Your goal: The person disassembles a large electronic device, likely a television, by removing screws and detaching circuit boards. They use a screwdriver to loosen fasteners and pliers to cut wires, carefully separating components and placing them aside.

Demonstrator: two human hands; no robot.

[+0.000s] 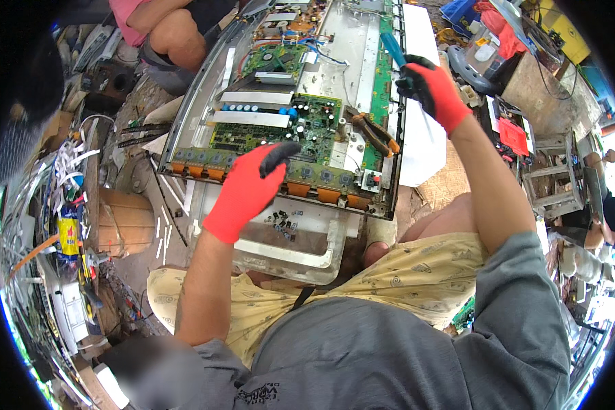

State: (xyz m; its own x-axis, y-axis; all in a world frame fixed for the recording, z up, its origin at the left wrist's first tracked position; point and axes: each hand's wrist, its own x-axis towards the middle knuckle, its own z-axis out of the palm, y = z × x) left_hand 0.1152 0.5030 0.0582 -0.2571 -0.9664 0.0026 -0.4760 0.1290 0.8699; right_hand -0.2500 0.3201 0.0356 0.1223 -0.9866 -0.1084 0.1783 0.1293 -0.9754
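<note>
One likely screwdriver [392, 49] in right hand [432, 90]; one pair of pliers [376, 135]

Opened flat panel [328, 78], its inside exposed, lying beyond and between the hands, orange strips lining its near edge beside the left hand [249, 186]; large green circuit board [314, 126], dense with components, uncovered just beyond the left hand; screwdriver [392, 49], teal-handled, tilted in the right hand [434, 89], slim shaft emerging below

One screwdriver [392, 49], two gloves [244, 193]
</note>
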